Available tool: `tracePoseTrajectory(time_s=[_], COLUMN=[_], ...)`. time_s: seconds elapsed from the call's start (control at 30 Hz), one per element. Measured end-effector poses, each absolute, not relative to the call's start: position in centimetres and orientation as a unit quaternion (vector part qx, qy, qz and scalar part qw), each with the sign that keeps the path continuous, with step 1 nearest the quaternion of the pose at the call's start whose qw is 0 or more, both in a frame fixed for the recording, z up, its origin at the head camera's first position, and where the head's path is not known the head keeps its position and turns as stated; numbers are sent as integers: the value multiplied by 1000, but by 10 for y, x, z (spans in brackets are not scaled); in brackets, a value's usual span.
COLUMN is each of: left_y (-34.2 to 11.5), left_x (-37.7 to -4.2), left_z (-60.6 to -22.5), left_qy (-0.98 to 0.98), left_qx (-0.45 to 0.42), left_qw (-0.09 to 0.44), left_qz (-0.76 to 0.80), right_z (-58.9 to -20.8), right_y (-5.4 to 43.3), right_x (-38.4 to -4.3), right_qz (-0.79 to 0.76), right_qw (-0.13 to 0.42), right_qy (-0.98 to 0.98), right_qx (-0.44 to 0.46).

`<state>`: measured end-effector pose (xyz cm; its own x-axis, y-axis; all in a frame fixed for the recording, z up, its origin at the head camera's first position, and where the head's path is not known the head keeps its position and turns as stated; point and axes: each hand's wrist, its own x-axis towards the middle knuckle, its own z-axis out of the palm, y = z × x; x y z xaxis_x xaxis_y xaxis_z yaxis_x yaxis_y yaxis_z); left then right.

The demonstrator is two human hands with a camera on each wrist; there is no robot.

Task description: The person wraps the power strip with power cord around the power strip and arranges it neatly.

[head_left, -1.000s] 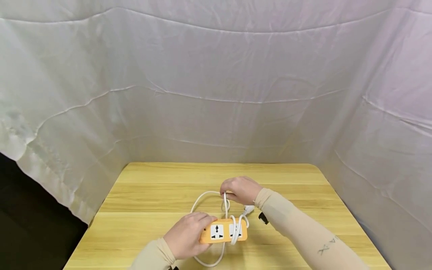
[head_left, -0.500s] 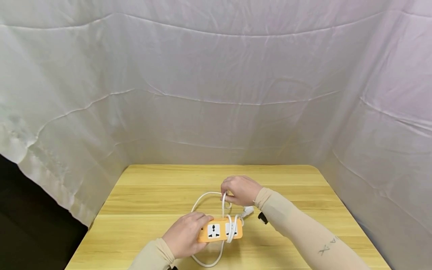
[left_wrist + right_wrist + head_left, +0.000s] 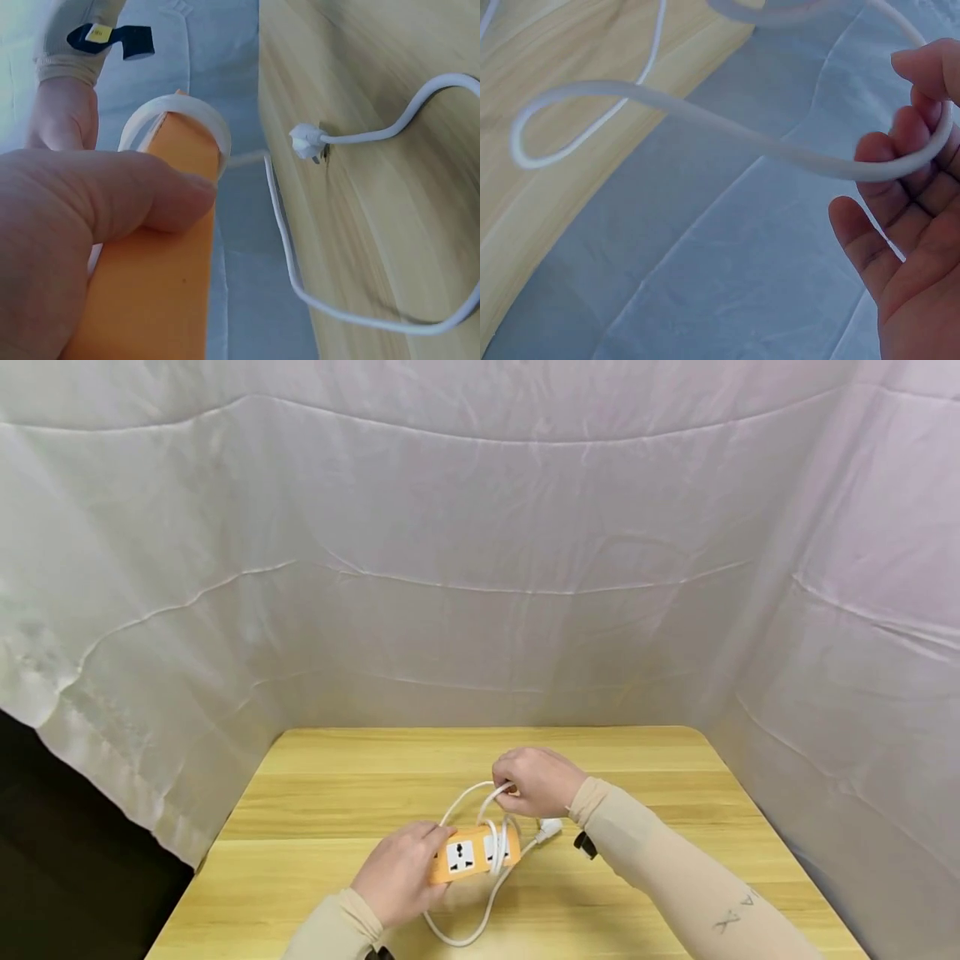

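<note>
An orange power strip (image 3: 479, 855) with white sockets is held up over the table, its right end tilted upward in the head view. My left hand (image 3: 401, 868) grips its left end, thumb along the orange side (image 3: 161, 292) in the left wrist view. White cord (image 3: 765, 146) is wound round the strip's right part. Behind the strip my right hand (image 3: 536, 782) holds a stretch of this cord, fingers curled round it with the thumb close by. The white plug (image 3: 550, 829) lies on the wood right of the strip, its metal pins showing in the left wrist view.
A slack loop of cord (image 3: 360, 321) droops below the strip and runs across the wooden table (image 3: 337, 810) to the plug. Pale cloth curtains (image 3: 480, 635) hang round the back and sides of the table. Dark space (image 3: 67, 860) shows at the far left.
The strip and my left hand have shifted left and slightly back, the strip's right end rising. The cord in my right hand has gone from hanging straight to bowing; that hand barely moved.
</note>
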<state>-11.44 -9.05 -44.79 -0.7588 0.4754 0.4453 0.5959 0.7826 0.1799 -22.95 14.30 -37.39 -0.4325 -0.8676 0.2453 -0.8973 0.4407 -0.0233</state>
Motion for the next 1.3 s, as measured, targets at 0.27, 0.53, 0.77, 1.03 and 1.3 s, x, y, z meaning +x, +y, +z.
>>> tracePoseTrajectory(time_s=[0.27,0.53,0.77,1.03,1.3], left_y=[-95,-97,-97,-92,-91], left_x=[-118,-121,-123,-128,-129], left_z=[-449,-448,-441,-436,-435], left_qy=[-929,-930,-912,-894,-893], left_qx=[-255,-215,-200,-200,-190], left_qw=[207,238,301,341,345], left_qz=[-170,-179,-196,-213,-218], right_z=[-375,-375,-384,-395,-402], right_y=[142,140,139,141,144], right_x=[-221,-210,-198,-187,-180], right_qz=[97,110,186,276,330], right_qw=[99,118,97,84,56], right_qy=[-841,-835,-836,-830,-816], right_qx=[523,527,508,478,472])
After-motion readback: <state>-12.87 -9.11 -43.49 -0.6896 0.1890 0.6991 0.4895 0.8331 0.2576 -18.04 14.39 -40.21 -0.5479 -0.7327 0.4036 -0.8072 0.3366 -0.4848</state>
